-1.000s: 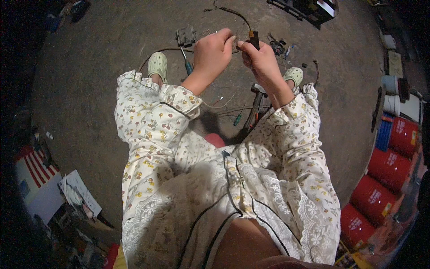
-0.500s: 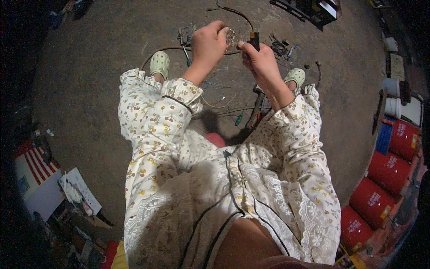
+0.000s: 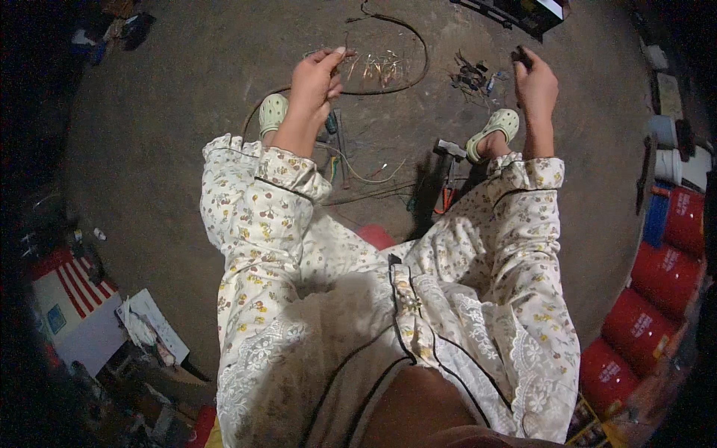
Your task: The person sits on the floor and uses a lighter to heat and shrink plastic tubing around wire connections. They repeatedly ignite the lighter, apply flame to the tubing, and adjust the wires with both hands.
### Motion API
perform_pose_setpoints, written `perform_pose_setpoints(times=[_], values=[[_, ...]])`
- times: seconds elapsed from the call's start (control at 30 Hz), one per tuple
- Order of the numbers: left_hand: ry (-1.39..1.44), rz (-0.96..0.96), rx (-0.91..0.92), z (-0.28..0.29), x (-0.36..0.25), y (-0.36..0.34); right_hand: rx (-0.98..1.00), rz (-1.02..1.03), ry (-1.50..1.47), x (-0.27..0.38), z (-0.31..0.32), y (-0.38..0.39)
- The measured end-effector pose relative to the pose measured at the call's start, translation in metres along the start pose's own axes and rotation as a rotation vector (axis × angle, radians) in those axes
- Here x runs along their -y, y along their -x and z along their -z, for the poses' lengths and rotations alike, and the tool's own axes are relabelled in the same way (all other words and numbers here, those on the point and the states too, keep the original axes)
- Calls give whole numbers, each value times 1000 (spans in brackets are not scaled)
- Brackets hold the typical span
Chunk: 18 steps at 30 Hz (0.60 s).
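Observation:
My left hand [image 3: 314, 82] is raised over the floor, thumb and fingertips pinched together on a thin wire [image 3: 346, 40] that sticks up from the pinch. Just beyond it, a scatter of bright copper wire pieces [image 3: 382, 69] lies inside the bend of a brown cable [image 3: 426, 56]. Farther right, my right hand [image 3: 538, 86] has its fingers closed on a small dark piece [image 3: 520, 54], too small to name. Between the hands lies a pile of dark scraps [image 3: 472, 75]. A teal-handled screwdriver [image 3: 331, 122] is partly hidden beside my left wrist.
A hammer [image 3: 449, 148] and red-handled pliers [image 3: 447, 198] lie between my feet, near loose wires [image 3: 366, 178]. My light green clogs [image 3: 496, 131] flank them. Red drums [image 3: 657, 278] line the right side. A black machine [image 3: 523, 13] stands at the far right.
My hands have moved apart: the left slightly left, the right well to the right. The black-and-yellow object by my right hand is gone from there. The copper pieces show more fully.

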<state>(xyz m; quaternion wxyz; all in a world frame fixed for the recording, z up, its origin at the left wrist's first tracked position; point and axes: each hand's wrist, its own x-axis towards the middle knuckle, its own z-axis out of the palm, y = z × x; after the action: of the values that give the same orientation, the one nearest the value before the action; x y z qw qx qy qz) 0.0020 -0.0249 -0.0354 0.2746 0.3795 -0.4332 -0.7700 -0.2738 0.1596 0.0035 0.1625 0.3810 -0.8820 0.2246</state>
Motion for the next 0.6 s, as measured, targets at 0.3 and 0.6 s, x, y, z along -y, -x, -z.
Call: perform_pose_setpoints(times=[0.3, 0.6], values=[[619, 321, 123, -20, 2, 14, 469, 32, -898, 112, -14, 58], [573, 319, 68, -31, -16, 26, 331, 249, -794, 140, -24, 79]])
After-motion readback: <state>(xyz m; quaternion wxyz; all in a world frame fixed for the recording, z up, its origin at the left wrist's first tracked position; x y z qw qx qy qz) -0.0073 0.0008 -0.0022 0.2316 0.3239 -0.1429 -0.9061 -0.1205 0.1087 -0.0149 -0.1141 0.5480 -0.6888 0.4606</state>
